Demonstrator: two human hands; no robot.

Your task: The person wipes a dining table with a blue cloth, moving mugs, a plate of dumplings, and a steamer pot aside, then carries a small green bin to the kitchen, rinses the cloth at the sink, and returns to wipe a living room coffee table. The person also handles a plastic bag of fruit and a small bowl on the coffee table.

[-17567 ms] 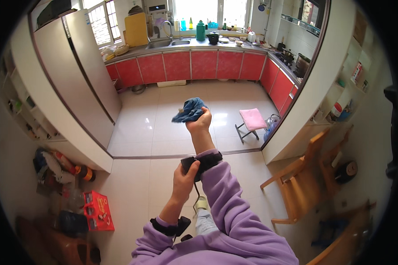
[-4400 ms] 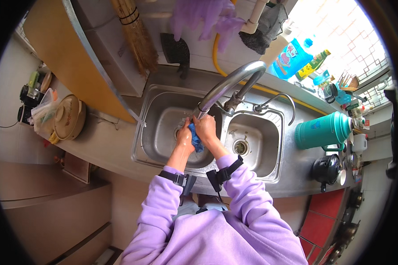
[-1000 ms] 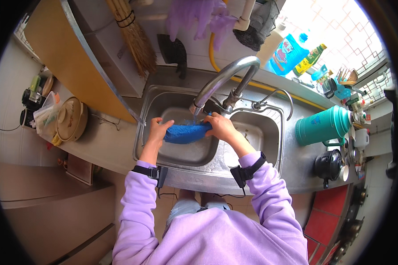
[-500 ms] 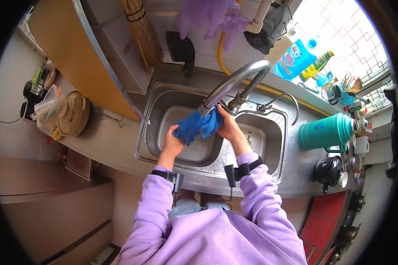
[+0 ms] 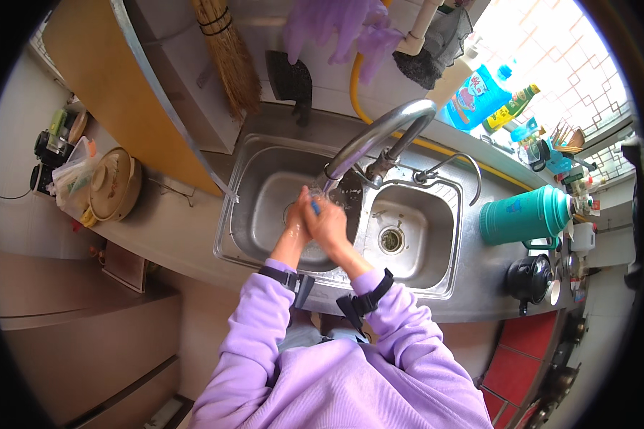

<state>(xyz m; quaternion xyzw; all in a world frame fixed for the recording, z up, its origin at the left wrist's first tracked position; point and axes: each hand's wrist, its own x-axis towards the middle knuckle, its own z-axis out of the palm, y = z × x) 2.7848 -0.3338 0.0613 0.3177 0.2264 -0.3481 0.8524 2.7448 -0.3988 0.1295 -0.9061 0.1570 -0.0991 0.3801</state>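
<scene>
Pressing together beneath the gooseneck faucet (image 5: 368,136), the left hand (image 5: 298,218) and the right hand (image 5: 329,222) are closed around a blue cloth (image 5: 315,207), which is held over the left basin (image 5: 254,193) and almost wholly hidden — only a sliver of blue is shown between the fingers. How tightly it is squeezed cannot be told. Running water (image 5: 327,190) is splashed about the hands, so the cloth can be judged soaked: soft and limp, weighted by what it has absorbed, a little slippery, yet hardly fragile. It is probably best gripped as a bunched wad between both palms, or by two opposite edges when spread; if pinched at a single corner, it would likely be left sagging. Both basins are set into a stainless-steel countertop (image 5: 182,225), likely slick where wetted, and a drain strainer (image 5: 391,240) is seen in the right basin (image 5: 426,214). Farther right, a teal thermos (image 5: 519,214) is set near a black pot (image 5: 529,277); beyond the basins, a straw broom (image 5: 227,64) and purple rubber gloves (image 5: 329,28) can be seen — and, near the bright window (image 5: 558,57), a blue detergent bottle (image 5: 476,96).
</scene>
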